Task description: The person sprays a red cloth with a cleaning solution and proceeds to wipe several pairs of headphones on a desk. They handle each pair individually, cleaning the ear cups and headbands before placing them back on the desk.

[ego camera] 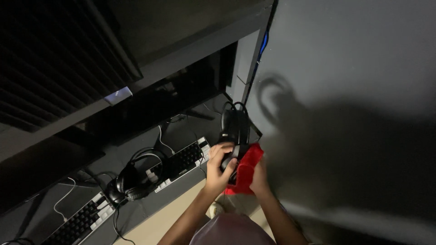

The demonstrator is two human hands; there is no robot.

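Observation:
My left hand (220,166) grips the ear cup of a black headset (235,127), whose headband rises above my fingers. A red cloth (245,167) is pressed against the headset's lower part, with my right hand (260,178) closed on it from the right. Both hands are held above the dark desk's front edge, close to the grey partition wall.
A second black headset (134,179) lies on the desk (181,131) between two black-and-white keyboards (181,162) (79,221). White cables run across the desk. A dark monitor (154,106) stands behind. The grey partition wall (345,113) fills the right side.

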